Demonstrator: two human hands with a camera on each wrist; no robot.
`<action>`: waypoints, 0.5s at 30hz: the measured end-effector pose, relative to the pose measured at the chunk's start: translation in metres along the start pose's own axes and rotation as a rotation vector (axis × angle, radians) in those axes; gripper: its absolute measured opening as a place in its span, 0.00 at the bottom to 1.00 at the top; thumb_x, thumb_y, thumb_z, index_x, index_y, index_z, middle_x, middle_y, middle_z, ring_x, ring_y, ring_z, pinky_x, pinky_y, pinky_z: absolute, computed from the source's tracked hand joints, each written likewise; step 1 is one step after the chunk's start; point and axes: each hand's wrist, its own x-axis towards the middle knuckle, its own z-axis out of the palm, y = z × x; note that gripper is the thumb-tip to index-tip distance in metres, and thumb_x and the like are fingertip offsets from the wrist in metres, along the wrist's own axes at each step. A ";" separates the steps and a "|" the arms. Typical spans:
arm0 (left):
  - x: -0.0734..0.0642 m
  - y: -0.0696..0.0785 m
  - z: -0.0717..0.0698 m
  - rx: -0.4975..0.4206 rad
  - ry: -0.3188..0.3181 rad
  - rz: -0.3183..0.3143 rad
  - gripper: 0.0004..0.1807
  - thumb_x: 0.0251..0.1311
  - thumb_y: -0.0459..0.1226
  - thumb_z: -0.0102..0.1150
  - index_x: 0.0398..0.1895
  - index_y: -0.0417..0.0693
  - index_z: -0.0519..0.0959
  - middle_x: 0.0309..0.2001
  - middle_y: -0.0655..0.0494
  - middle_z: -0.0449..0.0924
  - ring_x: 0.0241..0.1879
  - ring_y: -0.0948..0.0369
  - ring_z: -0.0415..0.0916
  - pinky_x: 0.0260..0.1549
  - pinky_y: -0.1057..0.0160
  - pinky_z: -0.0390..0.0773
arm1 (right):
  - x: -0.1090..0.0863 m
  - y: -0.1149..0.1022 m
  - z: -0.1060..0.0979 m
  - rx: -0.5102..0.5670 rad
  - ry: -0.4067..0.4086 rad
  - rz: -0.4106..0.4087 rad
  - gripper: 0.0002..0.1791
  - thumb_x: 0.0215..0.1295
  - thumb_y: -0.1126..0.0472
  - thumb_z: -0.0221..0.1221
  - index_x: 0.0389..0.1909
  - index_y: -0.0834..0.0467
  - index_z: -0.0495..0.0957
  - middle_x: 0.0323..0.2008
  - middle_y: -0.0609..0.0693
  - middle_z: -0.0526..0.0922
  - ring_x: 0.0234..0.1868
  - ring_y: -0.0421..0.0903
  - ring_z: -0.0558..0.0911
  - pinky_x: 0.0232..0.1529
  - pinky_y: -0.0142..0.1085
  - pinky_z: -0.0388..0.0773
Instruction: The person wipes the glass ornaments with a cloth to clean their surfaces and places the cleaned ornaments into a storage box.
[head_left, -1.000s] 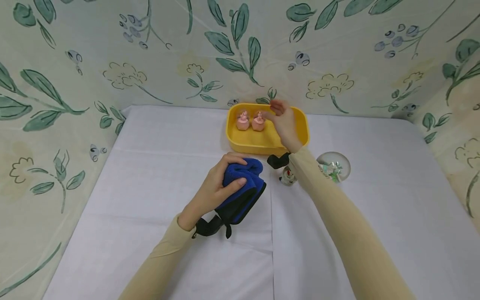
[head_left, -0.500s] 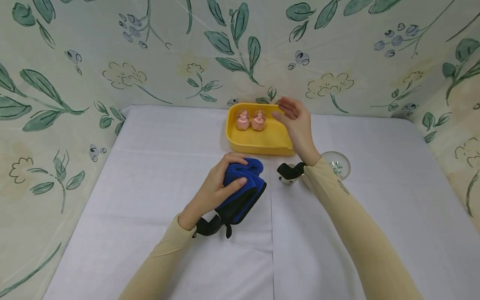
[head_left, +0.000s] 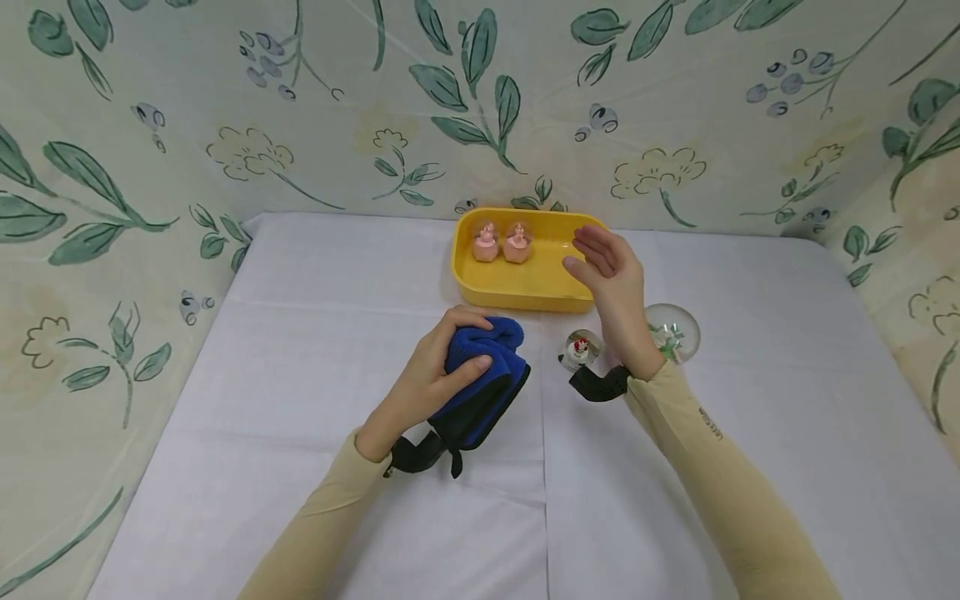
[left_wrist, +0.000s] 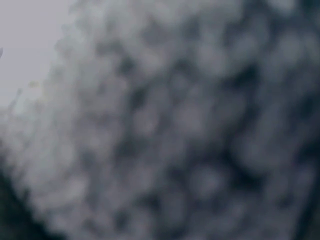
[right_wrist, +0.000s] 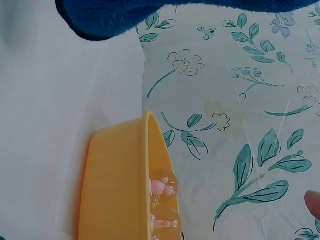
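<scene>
My left hand (head_left: 431, 362) grips a folded blue and black towel (head_left: 483, 362), thumb on its front. The towel's pile (left_wrist: 175, 120) fills the left wrist view, blurred. My right hand (head_left: 618, 296) is held up with fingers loosely bent and nothing between them, overlapping the right end of a yellow tray (head_left: 517, 297). Two small pink snow globes, a left one (head_left: 485, 243) and a right one (head_left: 517, 243), stand in the tray's left half. Left of my right wrist is a small snow globe (head_left: 579, 349) with a red and white figure.
A larger clear globe (head_left: 678, 325) with a green and white inside sits right of my right wrist, partly hidden by it. White cloth (head_left: 300, 358) covers the table. Leaf-printed fabric (head_left: 300, 100) hangs behind and at both sides.
My right hand has moved right and toward me from over the tray, uncovering the tray's middle and the small snow globe. My left hand and the towel stay in place.
</scene>
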 end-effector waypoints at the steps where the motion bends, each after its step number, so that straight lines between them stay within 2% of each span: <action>1: 0.000 0.000 0.000 -0.001 -0.001 0.000 0.20 0.69 0.46 0.51 0.54 0.43 0.64 0.60 0.44 0.68 0.56 0.52 0.69 0.56 0.53 0.70 | -0.003 0.001 -0.001 0.007 0.006 0.008 0.29 0.64 0.65 0.61 0.64 0.63 0.64 0.62 0.56 0.70 0.62 0.48 0.70 0.63 0.34 0.63; 5: -0.001 0.000 0.000 -0.003 -0.002 0.001 0.18 0.68 0.42 0.52 0.54 0.43 0.65 0.60 0.44 0.68 0.56 0.52 0.68 0.57 0.53 0.70 | -0.015 0.005 -0.005 0.019 0.000 0.018 0.29 0.64 0.65 0.60 0.64 0.64 0.63 0.62 0.57 0.68 0.63 0.49 0.69 0.62 0.34 0.65; 10: -0.001 -0.001 0.000 -0.014 -0.005 -0.005 0.17 0.68 0.42 0.53 0.54 0.43 0.65 0.60 0.44 0.68 0.56 0.52 0.69 0.57 0.54 0.70 | -0.029 0.013 -0.010 -0.017 -0.019 0.011 0.29 0.66 0.64 0.59 0.65 0.65 0.61 0.63 0.58 0.68 0.64 0.50 0.68 0.59 0.31 0.68; 15: -0.001 -0.002 0.001 -0.014 -0.008 -0.010 0.17 0.68 0.41 0.53 0.54 0.43 0.64 0.60 0.44 0.68 0.56 0.52 0.69 0.57 0.54 0.70 | -0.042 0.024 -0.014 -0.030 -0.009 0.008 0.29 0.65 0.66 0.59 0.65 0.67 0.62 0.63 0.59 0.68 0.63 0.50 0.68 0.62 0.33 0.64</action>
